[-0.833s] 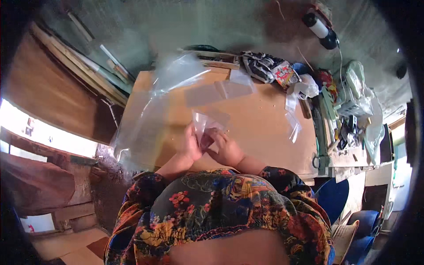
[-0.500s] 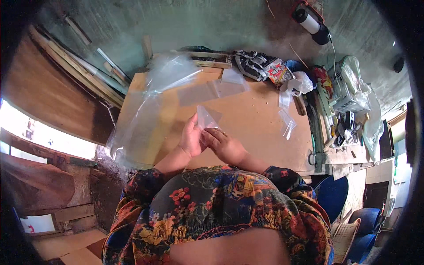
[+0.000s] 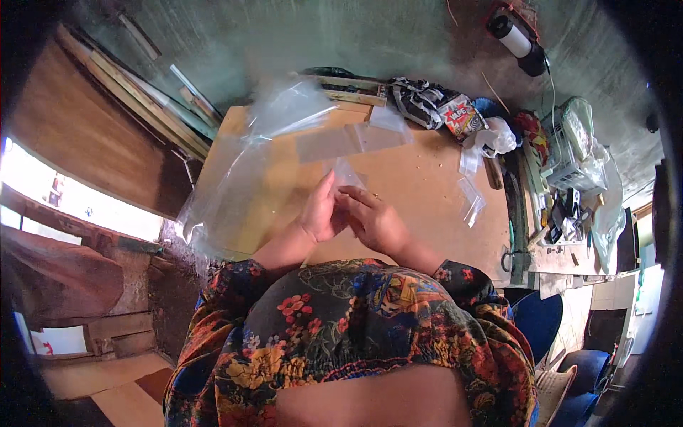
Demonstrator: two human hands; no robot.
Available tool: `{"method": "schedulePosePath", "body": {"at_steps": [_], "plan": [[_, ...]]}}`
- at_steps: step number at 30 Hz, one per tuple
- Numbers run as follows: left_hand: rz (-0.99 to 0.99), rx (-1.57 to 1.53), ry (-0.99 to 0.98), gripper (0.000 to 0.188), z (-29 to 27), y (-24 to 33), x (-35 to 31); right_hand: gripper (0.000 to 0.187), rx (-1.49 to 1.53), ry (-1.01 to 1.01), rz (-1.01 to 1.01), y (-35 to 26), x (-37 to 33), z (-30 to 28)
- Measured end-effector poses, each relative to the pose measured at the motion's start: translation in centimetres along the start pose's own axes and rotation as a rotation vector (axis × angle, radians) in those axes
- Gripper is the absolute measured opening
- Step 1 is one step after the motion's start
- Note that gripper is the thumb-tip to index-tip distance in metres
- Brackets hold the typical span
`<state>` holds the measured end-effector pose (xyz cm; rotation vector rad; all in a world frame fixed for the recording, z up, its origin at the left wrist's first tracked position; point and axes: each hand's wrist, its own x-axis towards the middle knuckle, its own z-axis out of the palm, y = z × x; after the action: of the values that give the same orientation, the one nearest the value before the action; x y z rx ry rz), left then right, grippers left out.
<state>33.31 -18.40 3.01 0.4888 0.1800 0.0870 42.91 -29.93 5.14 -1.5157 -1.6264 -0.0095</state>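
Note:
Over the near middle of the table, my left hand (image 3: 321, 213) and my right hand (image 3: 377, 219) are closed together around a small clear plastic bag (image 3: 346, 173). Its upper end sticks up beyond my fingers, and the lower part is hidden between the palms. The left thumb points up along one side of the bag, while the right fingers lie bent across it. Just beyond my hands, flat clear plastic sleeves (image 3: 324, 146) lie on the brown tabletop (image 3: 427, 178).
A large sheet of clear plastic (image 3: 231, 192) covers the table's left side. Small plastic pieces (image 3: 471, 201) lie at the right. Crumpled packaging (image 3: 420, 103) and a white plastic bag (image 3: 499, 136) sit along the back right, with a crowded crate (image 3: 567, 164) beyond the right edge.
My right hand's fingers have lifted and shifted over the plastic bag, and less of it shows above them. The whole view has turned slightly, moving the table a little.

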Motion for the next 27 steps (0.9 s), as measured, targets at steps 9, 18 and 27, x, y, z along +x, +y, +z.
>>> {"method": "schedulePosePath", "body": {"at_steps": [9,18,27], "plan": [[0.124,0.282,0.064,0.037,0.3,-1.7,0.8,0.011,0.339,0.11,0.452,2.0,-0.1,0.1],[0.429,0.686,0.535,0.03,0.6,1.2,1.7,0.018,0.49,0.555,0.821,5.9,0.4,-4.2],[0.629,0.753,0.628,0.025,-1.2,7.3,6.3,0.012,0.505,0.892,0.611,7.5,0.3,-11.5]]}}
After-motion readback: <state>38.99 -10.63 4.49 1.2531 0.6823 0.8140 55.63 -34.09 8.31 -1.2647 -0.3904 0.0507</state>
